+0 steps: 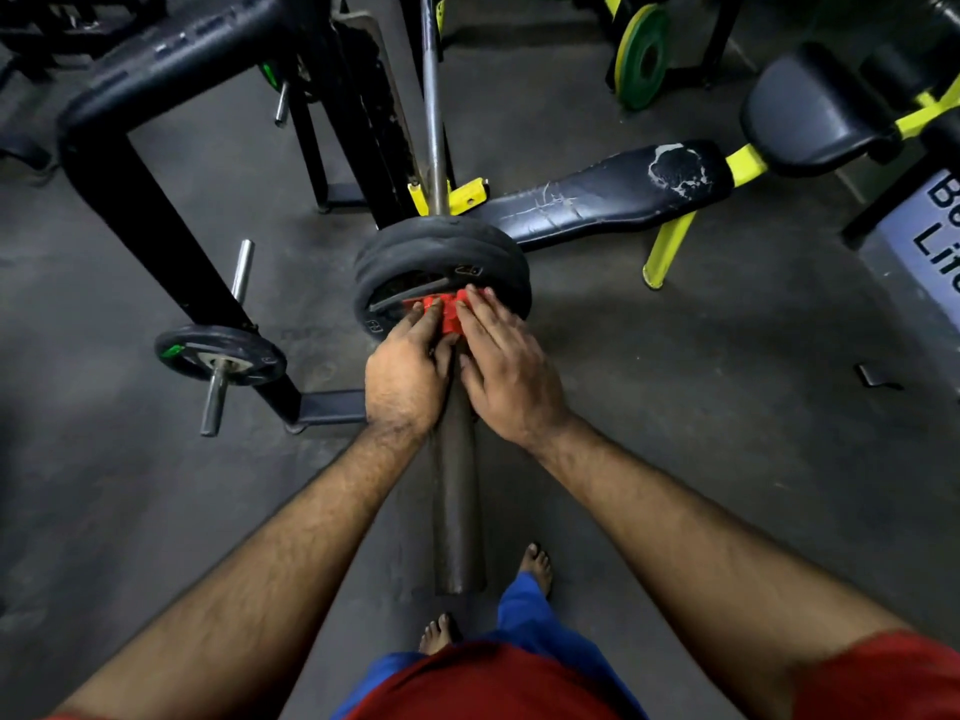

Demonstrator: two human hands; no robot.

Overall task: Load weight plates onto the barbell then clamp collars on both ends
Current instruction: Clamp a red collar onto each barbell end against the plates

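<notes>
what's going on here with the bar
A person stands at the near end of a barbell that rests on a bench rack. Black plates are already on this sleeve. Both the left hand and the right hand are on a red collar, pressed up against the outer plate. Whether it is clamped yet cannot be told. The bar's far end is out of view.

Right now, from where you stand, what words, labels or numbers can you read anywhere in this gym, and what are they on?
"B" over "Li", both cut off by the picture's edge: on the pale sign at far right.
Raised markings on the black weight plates: too blurred to read.
Green label on the small plate on the rack: too small to read.
Red collar: no readable text.
</notes>
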